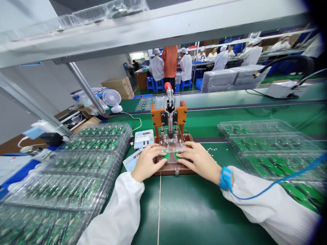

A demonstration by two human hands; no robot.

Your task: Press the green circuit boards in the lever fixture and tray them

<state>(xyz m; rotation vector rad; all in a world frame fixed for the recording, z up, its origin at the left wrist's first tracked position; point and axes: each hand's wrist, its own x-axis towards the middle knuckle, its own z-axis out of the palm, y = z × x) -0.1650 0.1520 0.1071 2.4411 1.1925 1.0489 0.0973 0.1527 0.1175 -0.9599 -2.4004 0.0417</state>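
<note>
A toggle-clamp test fixture (170,117) with an orange frame, a red knob and clear plates stands in front of me. On its lower plate lie two small green circuit boards, a left one (166,156) and a right one (176,155), both partly covered by my fingers. My left hand (149,160) pinches the left board between thumb and fingers. From the other side, my right hand (198,157) grips the right board in the same way. A blue wrist strap (226,178) with a cord circles my right wrist.
Stacked clear trays of circuit boards (84,160) fill the left side; more trays with green boards (270,146) are on the right. Two small display meters (143,139) sit left of the fixture. A white fan (112,98) stands behind. A metal shelf beam (153,32) crosses overhead.
</note>
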